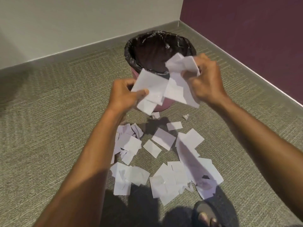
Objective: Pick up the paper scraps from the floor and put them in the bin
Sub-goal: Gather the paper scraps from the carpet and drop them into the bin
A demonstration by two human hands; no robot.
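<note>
I see the round pink bin with black plastic liner (129, 48) open-mouthed, free from above; white paper sheets (152, 86) gripped by left hand (123, 95) and right hand (208, 82) hang across its near rim; cream wall (82, 22) and purple wall (246, 30) close the corner behind; grey-green carpet (57, 112) lies free on both sides.

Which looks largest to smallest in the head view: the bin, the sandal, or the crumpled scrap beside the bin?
1. bin
2. sandal, though the frame edge cuts it off and it lies nearest the camera
3. crumpled scrap, clearly smallest
</note>
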